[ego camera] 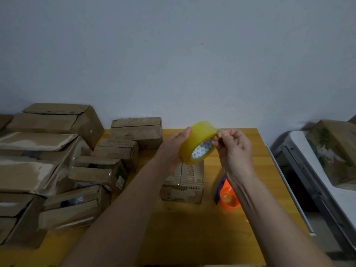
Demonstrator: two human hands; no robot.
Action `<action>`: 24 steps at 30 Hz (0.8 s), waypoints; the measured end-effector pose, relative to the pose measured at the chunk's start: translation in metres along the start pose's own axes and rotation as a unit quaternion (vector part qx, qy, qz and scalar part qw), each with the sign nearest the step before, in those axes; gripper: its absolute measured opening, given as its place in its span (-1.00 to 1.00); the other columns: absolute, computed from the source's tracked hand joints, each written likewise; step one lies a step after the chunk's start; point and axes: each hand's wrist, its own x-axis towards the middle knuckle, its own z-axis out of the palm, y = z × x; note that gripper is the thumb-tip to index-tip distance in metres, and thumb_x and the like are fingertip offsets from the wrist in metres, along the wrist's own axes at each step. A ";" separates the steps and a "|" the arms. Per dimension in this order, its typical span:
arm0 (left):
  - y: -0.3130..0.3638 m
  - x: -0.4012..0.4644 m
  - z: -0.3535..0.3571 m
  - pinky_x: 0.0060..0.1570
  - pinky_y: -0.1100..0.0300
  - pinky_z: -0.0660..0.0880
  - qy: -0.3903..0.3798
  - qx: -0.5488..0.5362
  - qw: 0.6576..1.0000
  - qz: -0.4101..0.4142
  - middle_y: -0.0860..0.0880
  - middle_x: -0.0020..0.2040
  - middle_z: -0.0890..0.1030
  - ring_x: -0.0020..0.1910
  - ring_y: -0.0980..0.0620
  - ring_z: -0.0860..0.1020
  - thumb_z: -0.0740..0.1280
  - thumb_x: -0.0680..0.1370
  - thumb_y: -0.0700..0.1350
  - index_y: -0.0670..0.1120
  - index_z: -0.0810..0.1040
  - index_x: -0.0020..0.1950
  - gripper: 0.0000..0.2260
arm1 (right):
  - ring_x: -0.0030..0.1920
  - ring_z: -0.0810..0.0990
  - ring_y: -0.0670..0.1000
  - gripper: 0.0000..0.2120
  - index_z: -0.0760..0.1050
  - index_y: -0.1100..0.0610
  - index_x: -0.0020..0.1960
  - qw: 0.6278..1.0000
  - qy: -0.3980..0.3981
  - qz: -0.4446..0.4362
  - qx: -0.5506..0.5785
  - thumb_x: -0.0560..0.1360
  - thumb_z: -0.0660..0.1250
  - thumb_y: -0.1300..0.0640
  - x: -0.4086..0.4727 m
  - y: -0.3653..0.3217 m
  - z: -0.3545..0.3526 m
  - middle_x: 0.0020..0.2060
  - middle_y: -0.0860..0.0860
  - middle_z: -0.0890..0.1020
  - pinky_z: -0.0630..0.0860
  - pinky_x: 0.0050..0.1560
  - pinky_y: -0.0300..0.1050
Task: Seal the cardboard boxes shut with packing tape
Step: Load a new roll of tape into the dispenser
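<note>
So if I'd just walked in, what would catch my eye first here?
Probably the yellow tape roll, held up mid-air above the table: the left hand grips it while the right hand pinches its loose end. Right below sits a small box, with an orange dispenser beside it. A heap of worn boxes fills the left side.

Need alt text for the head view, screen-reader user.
A person's left hand holds a yellow tape roll above a small cardboard box while the right hand pinches its loose end. An orange dispenser lies beside the box; more boxes are stacked left.
</note>
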 end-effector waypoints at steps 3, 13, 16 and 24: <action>0.006 -0.001 -0.004 0.19 -0.32 0.44 0.006 0.053 0.999 -0.006 -0.27 0.20 0.56 0.18 -0.30 0.56 0.27 0.60 0.12 -0.18 0.45 0.28 -0.58 | -0.33 0.51 -0.04 -0.81 0.37 0.19 -0.16 0.999 -0.002 -0.016 -0.042 0.58 0.16 0.39 0.002 -0.004 -0.003 -0.36 0.01 0.56 0.52 -0.16 -0.19; -0.003 0.006 0.002 0.04 0.06 0.46 0.108 0.467 0.848 0.227 -0.02 0.20 0.49 0.12 -0.02 0.47 0.55 0.36 -0.11 0.00 0.36 0.39 -0.34 | -0.12 0.47 0.09 -0.82 0.40 0.17 -0.08 0.979 -0.081 -0.039 -0.184 0.53 0.25 0.43 -0.001 -0.003 -0.003 -0.18 0.17 0.48 0.47 -0.02 0.03; -0.002 0.012 0.002 0.09 0.09 0.39 0.149 0.464 0.829 0.275 -0.11 0.19 0.53 0.15 -0.07 0.45 0.50 0.40 -0.20 -0.07 0.46 0.37 -0.45 | -0.11 0.46 0.08 -0.77 0.41 0.17 -0.13 0.979 -0.086 -0.032 -0.182 0.51 0.24 0.48 0.000 -0.001 -0.004 -0.17 0.17 0.48 0.48 -0.04 -0.05; 0.006 0.024 -0.027 0.16 0.07 0.45 0.105 0.237 0.960 0.104 0.03 0.26 0.45 0.24 0.02 0.42 0.54 0.35 -0.29 -0.01 0.43 0.39 -0.35 | -0.15 0.50 -0.02 -0.74 0.41 0.14 -0.20 0.978 -0.085 -0.031 -0.188 0.49 0.26 0.47 0.006 -0.004 -0.026 -0.29 -0.04 0.55 0.46 0.07 -0.07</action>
